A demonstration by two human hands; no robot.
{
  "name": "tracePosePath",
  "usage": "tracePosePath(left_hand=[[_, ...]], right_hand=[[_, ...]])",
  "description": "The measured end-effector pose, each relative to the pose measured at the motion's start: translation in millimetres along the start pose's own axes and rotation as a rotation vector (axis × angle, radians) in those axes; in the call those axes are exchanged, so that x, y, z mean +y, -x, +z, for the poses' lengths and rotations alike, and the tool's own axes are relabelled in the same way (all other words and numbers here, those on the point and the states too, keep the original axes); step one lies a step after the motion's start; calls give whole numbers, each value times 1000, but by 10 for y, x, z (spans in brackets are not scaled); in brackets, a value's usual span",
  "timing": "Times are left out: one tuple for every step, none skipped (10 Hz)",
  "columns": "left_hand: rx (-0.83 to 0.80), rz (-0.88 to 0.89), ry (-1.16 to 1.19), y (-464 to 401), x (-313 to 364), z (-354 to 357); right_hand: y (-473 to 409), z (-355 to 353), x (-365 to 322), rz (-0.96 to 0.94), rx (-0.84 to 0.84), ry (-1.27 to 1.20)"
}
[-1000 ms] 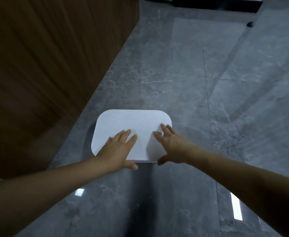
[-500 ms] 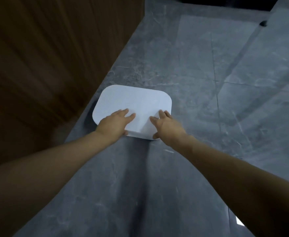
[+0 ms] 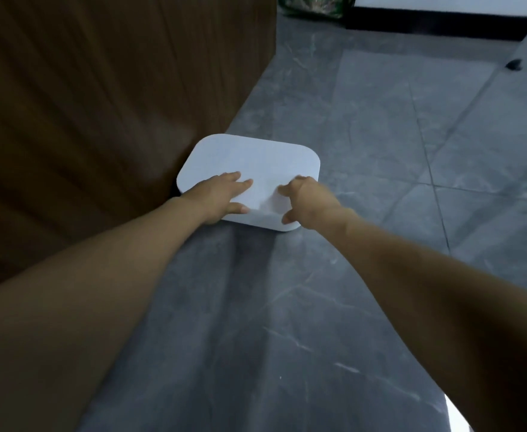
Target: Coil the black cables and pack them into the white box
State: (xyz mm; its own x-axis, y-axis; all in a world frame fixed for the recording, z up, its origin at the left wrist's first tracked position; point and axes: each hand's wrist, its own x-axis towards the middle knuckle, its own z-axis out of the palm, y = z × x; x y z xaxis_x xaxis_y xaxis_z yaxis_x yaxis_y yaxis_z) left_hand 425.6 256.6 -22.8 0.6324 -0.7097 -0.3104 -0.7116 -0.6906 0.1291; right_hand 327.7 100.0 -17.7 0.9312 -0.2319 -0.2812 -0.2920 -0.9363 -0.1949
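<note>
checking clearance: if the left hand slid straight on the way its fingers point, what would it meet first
Only more of the white box lid under the left hand; past its far edge, bare grey floor, as far as visible.

The white box (image 3: 256,163) looks smooth and matt, like plastic. The floor (image 3: 380,151) is shiny grey stone tile with thin pale veins. The wall panel (image 3: 100,88) beside the box is dark brown wood with long grain lines.
</note>
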Motion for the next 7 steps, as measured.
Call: tracePosePath(left_hand=[[19, 4, -33, -111, -68, -26], [38, 15, -60, -133, -81, -31], [40, 11, -47, -110, -76, -49], [45, 2, -17, -94, -46, -69], [28, -48, 3, -78, 46, -36], [46, -144, -1, 50, 185, -7], [89, -119, -73, 227, 393, -50]], right_hand=[[-109, -57, 2, 15, -6, -40], [-109, -85, 28, 10, 0, -65], [-84, -95, 24, 14, 0, -66], [-84, -95, 4, 6, 8, -66], [-50, -77, -13, -6, -32, 19], [99, -28, 13, -17, -24, 43], [385, -112, 113, 9, 95, -26]])
